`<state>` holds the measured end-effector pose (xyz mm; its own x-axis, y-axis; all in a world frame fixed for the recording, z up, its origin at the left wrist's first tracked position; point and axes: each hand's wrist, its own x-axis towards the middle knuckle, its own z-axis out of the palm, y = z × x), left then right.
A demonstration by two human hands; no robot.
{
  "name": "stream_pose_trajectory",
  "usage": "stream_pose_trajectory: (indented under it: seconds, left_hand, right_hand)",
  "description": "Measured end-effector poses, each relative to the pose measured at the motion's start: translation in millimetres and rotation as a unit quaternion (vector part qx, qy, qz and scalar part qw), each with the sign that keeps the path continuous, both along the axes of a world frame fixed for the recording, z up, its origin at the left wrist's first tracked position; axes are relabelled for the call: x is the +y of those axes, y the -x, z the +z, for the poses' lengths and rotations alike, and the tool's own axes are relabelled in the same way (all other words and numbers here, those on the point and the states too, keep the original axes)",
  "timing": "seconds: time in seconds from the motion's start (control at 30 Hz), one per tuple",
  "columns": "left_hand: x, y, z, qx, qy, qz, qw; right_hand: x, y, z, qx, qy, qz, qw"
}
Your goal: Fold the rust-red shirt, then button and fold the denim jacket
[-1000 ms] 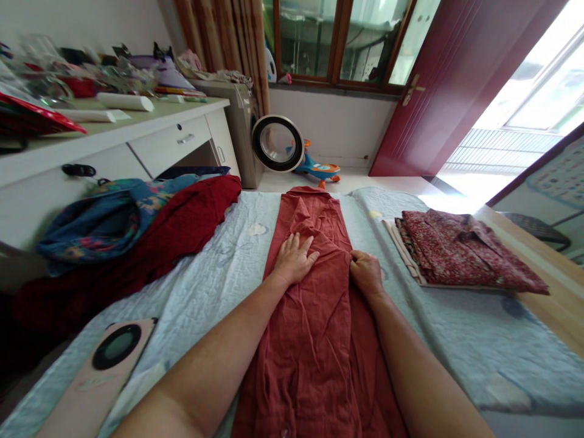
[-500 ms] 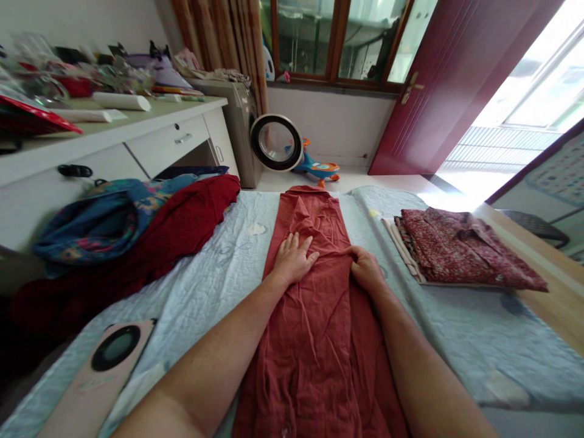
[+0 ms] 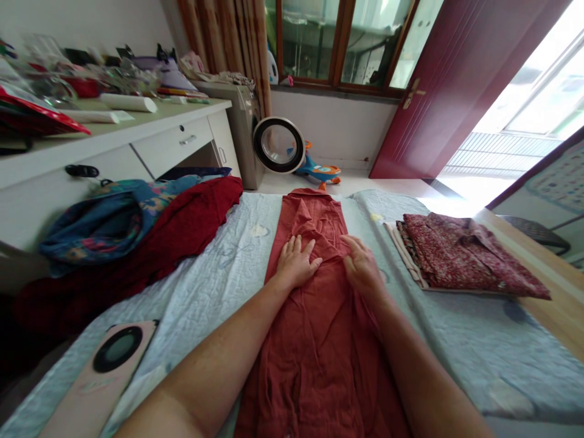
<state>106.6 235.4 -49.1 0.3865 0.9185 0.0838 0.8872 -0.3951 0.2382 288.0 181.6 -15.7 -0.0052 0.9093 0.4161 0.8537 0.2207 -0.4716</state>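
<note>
A rust-red garment (image 3: 310, 340) with a collar at its far end lies lengthwise on the pale blue quilted cover (image 3: 228, 255), folded narrow and creased. My left hand (image 3: 296, 261) rests flat on its upper part, fingers spread. At the garment's right edge, my right hand (image 3: 362, 264) touches the cloth with its fingers stretched forward and nothing gripped in them. Wrinkles run across the fabric between the two hands.
Folded patterned clothes (image 3: 465, 255) are stacked to the right. On the left lie a dark red cloth (image 3: 182, 237), a blue floral garment (image 3: 100, 225) and a pink phone (image 3: 100, 377). Beyond stand a washing machine with its round door (image 3: 279, 145) open and a blue toy (image 3: 319, 169).
My right hand has let go of the garment's right edge and its fingers have straightened onto the cloth. My left hand stays flat in place. The view has shifted slightly.
</note>
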Motion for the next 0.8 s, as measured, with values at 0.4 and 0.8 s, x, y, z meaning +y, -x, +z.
stream_pose_trajectory:
  seconds: [0.4,0.8]
  left_hand:
    - [6.1,10.3,0.8,0.005,0.003,0.036,0.999]
    - [8.0,16.0,-5.0,0.008,-0.015,0.043,0.999]
  right_hand:
    - [-15.0,23.6,-24.3,-0.187,0.224,-0.009,0.956]
    - [20.6,47.0,4.3,-0.155,0.127,0.071,0.977]
